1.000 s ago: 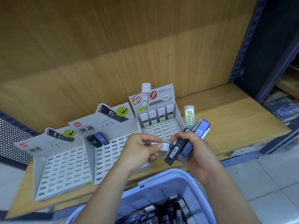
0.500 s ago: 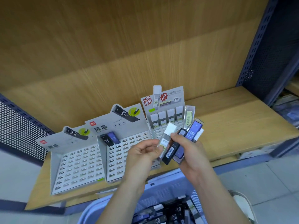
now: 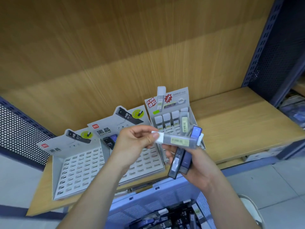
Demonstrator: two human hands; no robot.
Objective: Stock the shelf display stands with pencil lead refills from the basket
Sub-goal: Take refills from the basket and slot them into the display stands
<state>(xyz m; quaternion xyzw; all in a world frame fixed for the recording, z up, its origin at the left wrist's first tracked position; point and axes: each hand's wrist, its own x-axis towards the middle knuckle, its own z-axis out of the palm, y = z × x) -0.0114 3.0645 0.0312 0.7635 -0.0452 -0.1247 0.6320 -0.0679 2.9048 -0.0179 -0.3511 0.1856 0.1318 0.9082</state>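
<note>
Three grey slotted display stands sit on the wooden shelf: a left stand (image 3: 77, 169), a middle stand (image 3: 145, 162) with two dark refills in its top row, and a right stand (image 3: 171, 103) with a row of white-capped refills (image 3: 166, 121). My left hand (image 3: 132, 142) pinches the white cap end of a clear refill case (image 3: 176, 141), held sideways over the stands. My right hand (image 3: 196, 164) grips a fan of several refill cases (image 3: 179, 157), dark, blue and clear ones. The blue basket (image 3: 148, 202) below holds many more refills (image 3: 178, 219).
The wooden back panel (image 3: 132, 55) rises behind the stands. A dark perforated upright (image 3: 274, 52) bounds the shelf on the right, another perforated panel (image 3: 18, 129) on the left. Bare shelf board (image 3: 239, 123) lies right of the stands. Grey floor tiles (image 3: 272, 187) show below.
My left hand has pulled the clear white-capped refill out of the fan and turned it from upright to sideways. The view has shifted closer to the stands.
</note>
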